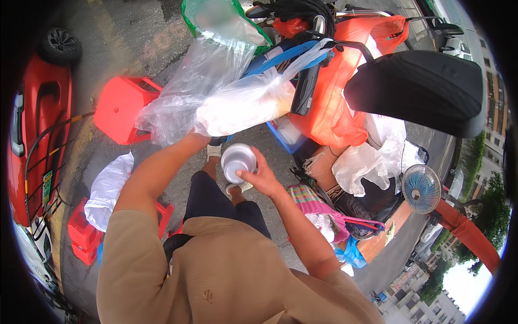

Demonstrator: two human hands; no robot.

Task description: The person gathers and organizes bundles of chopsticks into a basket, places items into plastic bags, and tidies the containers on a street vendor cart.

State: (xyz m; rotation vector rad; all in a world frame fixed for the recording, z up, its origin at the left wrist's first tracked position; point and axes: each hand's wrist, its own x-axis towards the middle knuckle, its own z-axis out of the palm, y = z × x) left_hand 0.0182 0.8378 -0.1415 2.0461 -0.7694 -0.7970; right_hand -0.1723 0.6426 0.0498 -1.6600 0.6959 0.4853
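My right hand (pixel 260 175) grips a round silvery bowl (pixel 234 160), with the thumb over its rim; it may be a stack, which I cannot tell. The bowl is tilted so that its inside faces up toward me. Only the wrist end of my left hand (pixel 198 139) shows. Its fingers are hidden behind a white, filled plastic bag (pixel 243 107) tied by its top near a blue strap (pixel 279 58). Beside that bag hangs a crumpled clear plastic bag (pixel 202 69), next to the left wrist.
A red plastic stool (pixel 121 109) stands at left, near a white sack (pixel 111 190) and more red stools (pixel 84 227). Orange bags (pixel 336 89), a black mirror-like part (pixel 417 91), a small fan (pixel 421 188) and a pink woven bag (pixel 315 200) crowd the right. A red car (pixel 44 141) is parked far left.
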